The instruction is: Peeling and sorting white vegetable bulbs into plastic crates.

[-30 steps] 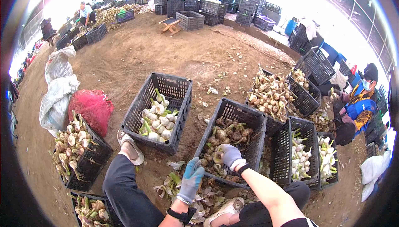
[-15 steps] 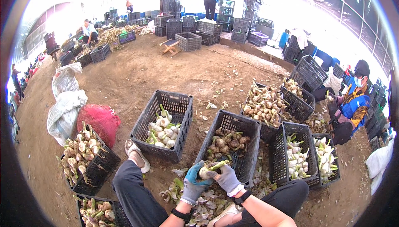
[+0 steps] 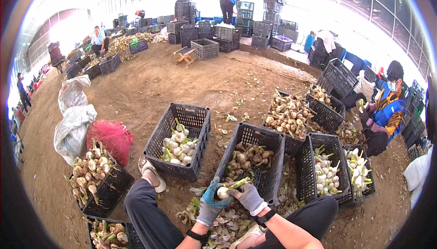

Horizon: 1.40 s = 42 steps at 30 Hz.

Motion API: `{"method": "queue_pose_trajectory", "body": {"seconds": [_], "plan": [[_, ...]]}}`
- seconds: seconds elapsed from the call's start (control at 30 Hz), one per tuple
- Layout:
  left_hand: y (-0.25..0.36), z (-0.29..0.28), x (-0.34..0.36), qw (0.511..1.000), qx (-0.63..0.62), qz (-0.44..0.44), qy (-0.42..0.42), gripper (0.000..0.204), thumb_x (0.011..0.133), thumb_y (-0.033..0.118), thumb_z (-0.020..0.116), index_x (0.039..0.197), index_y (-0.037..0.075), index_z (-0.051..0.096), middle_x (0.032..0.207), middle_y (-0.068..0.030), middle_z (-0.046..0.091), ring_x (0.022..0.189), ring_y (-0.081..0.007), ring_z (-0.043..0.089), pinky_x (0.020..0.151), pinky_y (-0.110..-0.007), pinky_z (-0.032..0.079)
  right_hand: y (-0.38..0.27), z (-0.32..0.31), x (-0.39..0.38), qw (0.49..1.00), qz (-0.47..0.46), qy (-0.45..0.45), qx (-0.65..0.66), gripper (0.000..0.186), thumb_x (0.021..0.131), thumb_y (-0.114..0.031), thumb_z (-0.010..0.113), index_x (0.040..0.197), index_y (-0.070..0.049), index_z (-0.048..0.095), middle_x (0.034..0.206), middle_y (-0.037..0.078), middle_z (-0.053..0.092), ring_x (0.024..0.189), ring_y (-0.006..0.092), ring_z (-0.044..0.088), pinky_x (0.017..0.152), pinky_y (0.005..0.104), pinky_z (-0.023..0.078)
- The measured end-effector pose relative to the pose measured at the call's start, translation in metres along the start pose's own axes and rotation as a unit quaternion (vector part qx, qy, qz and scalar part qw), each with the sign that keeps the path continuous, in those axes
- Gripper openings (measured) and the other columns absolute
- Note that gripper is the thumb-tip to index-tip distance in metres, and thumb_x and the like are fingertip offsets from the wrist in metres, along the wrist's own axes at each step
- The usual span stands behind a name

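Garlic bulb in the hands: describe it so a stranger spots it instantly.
Find the black crate of brownish bulbs at lower centre. At its near end, the gloved left hand and right hand hold the garlic bulb. Its whiter skin sets it apart from that crate's bulbs.

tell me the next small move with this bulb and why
Perhaps peel the bulb a little with the right hand: the left hand cradles it, the right touches it too, and shed skins lie below.
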<state>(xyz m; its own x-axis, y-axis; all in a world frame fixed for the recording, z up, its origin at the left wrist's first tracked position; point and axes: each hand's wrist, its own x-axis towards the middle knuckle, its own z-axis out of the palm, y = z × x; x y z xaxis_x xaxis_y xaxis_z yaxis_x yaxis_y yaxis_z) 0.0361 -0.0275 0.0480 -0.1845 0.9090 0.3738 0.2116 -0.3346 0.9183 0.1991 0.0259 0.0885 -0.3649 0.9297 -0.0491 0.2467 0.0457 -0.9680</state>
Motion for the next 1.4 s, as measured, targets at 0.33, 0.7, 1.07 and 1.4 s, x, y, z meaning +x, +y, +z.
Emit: {"method": "queue_pose_trajectory", "body": {"seconds": [0.33, 0.7, 1.07, 1.4], "plan": [[-0.033, 0.011, -0.011, 0.859, -0.437, -0.265, 0.033, 0.056, 0.103, 0.032, 0.053, 0.151, 0.007, 0.039, 0.132, -0.0043, 0.059, 0.116, -0.0175, 0.058, 0.1, -0.034, 0.048, 0.028, 0.005, 0.004, 0.995, 0.066, -0.061, 0.048, 0.025, 0.094, -0.015, 0.071, 0.113, 0.002, 0.071, 0.102, 0.006, 0.074, 0.093, 0.0106, 0.062, 0.085, 0.0279, 0.049], [-0.045, 0.003, -0.009, 0.536, -0.698, -0.464, -0.106, 0.067, 0.091, 0.071, 0.045, 0.119, 0.012, 0.062, 0.086, -0.0107, 0.067, 0.05, -0.0187, 0.05, 0.043, -0.028, 0.038, 0.029, 0.018, -0.001, 0.988, -0.15, -0.024, -0.04, 0.027, 0.088, 0.005, 0.067, 0.112, -0.006, 0.072, 0.096, 0.008, 0.067, 0.093, 0.0245, 0.066, 0.088, 0.0318, 0.052], [-0.013, 0.007, -0.011, 0.89, -0.258, -0.375, -0.018, 0.031, 0.098, 0.029, 0.068, 0.121, 0.013, 0.055, 0.101, 0.0039, 0.06, 0.079, -0.0058, 0.055, 0.067, -0.024, 0.05, 0.026, 0.011, -0.005, 0.962, -0.166, 0.071, -0.206, 0.035, 0.076, 0.006, 0.061, 0.107, -0.006, 0.072, 0.094, 0.017, 0.069, 0.088, 0.0355, 0.068, 0.077, 0.0375, 0.054], [0.002, 0.0, -0.008, 0.911, -0.322, -0.251, -0.056, 0.046, 0.089, 0.007, 0.077, 0.128, 0.01, 0.053, 0.104, -0.0011, 0.065, 0.094, -0.0102, 0.063, 0.08, -0.025, 0.055, 0.025, 0.011, -0.007, 0.956, -0.169, 0.118, -0.208, 0.034, 0.075, 0.008, 0.06, 0.104, -0.006, 0.073, 0.096, 0.016, 0.071, 0.089, 0.034, 0.069, 0.078, 0.0369, 0.055]]}}
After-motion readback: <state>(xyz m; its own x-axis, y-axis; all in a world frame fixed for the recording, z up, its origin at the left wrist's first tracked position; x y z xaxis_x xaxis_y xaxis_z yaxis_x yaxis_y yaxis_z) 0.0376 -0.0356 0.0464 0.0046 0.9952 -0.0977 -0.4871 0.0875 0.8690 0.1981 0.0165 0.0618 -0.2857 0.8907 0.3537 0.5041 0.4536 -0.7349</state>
